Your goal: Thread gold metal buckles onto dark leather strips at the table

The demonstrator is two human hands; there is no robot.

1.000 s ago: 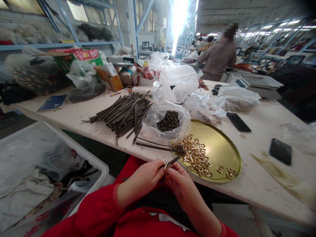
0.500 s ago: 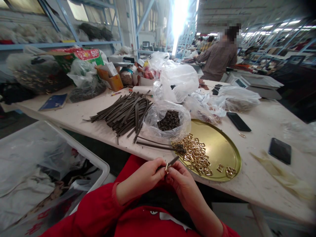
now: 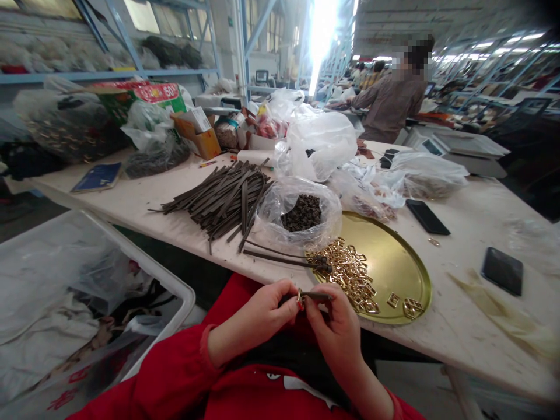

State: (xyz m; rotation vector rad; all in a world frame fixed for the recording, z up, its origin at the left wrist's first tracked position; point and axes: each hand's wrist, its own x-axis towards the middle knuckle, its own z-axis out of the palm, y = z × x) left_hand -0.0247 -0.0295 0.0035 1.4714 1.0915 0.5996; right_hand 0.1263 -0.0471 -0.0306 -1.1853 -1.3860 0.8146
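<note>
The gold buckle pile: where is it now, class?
In the head view, the buckle pile lies right of centre on the left part of the tray, beyond the right hand.

The tray [image 3: 394, 256] is shiny yellow-gold, the strips [image 3: 219, 198] dark brown (nearly black), the sleeves [image 3: 175, 367] plain red.

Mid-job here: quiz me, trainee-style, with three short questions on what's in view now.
1. True or false: the plastic bag of small dark pieces sits between the strip pile and the gold tray.
2. Fill in: the left hand pinches a small ____-coloured metal piece.
3. The blue notebook lies:
a) on the gold tray
b) in the plastic bag
c) on the table

Key: 1 true; 2 gold; 3 c
</note>
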